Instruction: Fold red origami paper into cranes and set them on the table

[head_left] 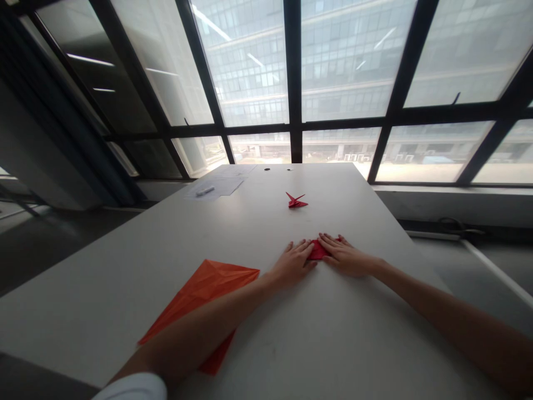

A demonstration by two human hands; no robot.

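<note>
A piece of red folded paper (318, 250) lies flat on the white table (353, 333), partly hidden under both hands. My left hand (295, 260) rests on its left side with the fingers stretched out. From the right, my right hand (342, 254) lies flat across the paper, fingers extended. Farther back on the table stands a red origami crane (297, 202) with pointed ends sticking up. Under and beside my left forearm is a larger sheet of creased orange paper (204, 286), partly covered by the arm.
White paper sheets (231, 184) lie at the table's far left, with a small whitish marker-like object (205, 191) on them. Large black-framed windows (295, 78) rise beyond the far edge. A dark curtain (62, 105) hangs at the left.
</note>
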